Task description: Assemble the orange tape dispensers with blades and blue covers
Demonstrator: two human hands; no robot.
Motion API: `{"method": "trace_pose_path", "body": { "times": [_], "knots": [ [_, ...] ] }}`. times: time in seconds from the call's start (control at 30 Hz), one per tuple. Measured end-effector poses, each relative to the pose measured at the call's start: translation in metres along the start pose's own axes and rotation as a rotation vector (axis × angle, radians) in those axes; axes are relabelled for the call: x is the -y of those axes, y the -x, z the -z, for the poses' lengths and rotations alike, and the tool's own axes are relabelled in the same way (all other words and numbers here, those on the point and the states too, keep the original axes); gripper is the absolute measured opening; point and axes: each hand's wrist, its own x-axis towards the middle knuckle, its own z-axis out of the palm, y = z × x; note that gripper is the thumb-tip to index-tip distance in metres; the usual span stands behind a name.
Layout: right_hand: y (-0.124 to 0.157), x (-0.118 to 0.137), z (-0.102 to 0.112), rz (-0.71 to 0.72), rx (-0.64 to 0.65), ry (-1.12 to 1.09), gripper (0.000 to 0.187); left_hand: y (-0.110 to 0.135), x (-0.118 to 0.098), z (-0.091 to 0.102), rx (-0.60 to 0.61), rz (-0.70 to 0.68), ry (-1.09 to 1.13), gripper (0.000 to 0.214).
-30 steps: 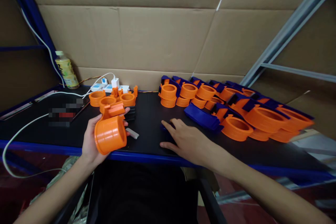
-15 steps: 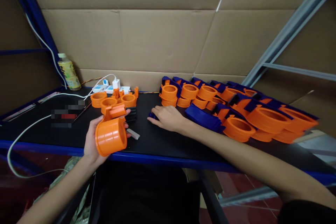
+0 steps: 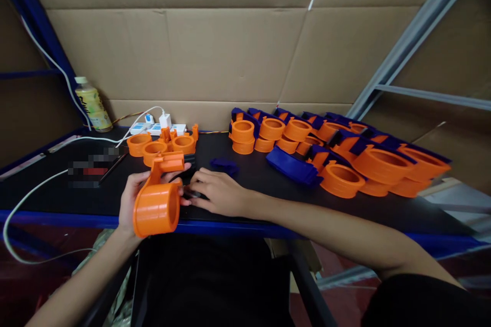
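Observation:
An orange tape dispenser frame (image 3: 156, 210), with a round drum and an arm on top, is held by my left hand (image 3: 132, 199), whose fingers wrap behind it. Close to its right side, my right hand (image 3: 218, 191) pinches at a small grey piece (image 3: 195, 194), mostly hidden under the fingers. Behind the right hand, small dark blue parts (image 3: 224, 165) lie on the black tabletop. Dark strips (image 3: 189, 159) sit just behind the held frame, partly covered.
More orange frames (image 3: 154, 151) stand at the back left, before a white power strip (image 3: 178, 129). Orange-and-blue dispensers (image 3: 272, 129) are stacked on the right, beside blue covers (image 3: 293, 166). A bottle (image 3: 94, 104) and a white cable (image 3: 32, 184) are at left.
My right hand has left the small blue parts and moved left and nearer to the small grey piece. The left hand still holds the orange frame, slightly lower in view.

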Motion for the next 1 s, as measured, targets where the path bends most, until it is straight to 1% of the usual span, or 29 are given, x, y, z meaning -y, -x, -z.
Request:
{"method": "trace_pose_path", "body": {
  "times": [0.07,0.17,0.33,0.43,0.6,0.73,0.83,1.0],
  "knots": [
    [0.001,-0.002,0.001,-0.001,0.018,-0.022,0.028,-0.001,-0.001,-0.001,0.002,-0.008,-0.018,0.064],
    [0.006,-0.009,0.009,-0.017,0.02,-0.036,0.025,-0.001,-0.002,-0.004,0.004,-0.006,-0.051,0.064],
    [0.012,-0.015,0.018,-0.179,-0.041,-0.127,0.014,0.0,0.0,-0.005,0.018,-0.006,-0.091,0.065],
    [0.013,-0.017,0.018,-0.259,-0.028,-0.218,0.009,-0.001,0.001,-0.005,0.016,-0.001,-0.097,0.063],
    [0.011,-0.015,0.02,-0.351,-0.024,-0.372,0.008,-0.001,0.002,-0.007,0.016,-0.014,-0.135,0.061],
    [0.012,-0.014,0.023,-0.431,-0.045,-0.476,0.013,0.0,0.003,-0.008,0.023,-0.028,-0.174,0.057],
    [0.012,-0.017,0.023,-0.402,-0.066,-0.419,0.017,0.001,0.004,-0.009,0.027,-0.041,-0.206,0.056],
    [0.014,-0.025,0.016,-0.254,-0.064,-0.259,0.013,0.002,0.006,-0.014,0.018,-0.055,-0.216,0.058]
  ]
}}
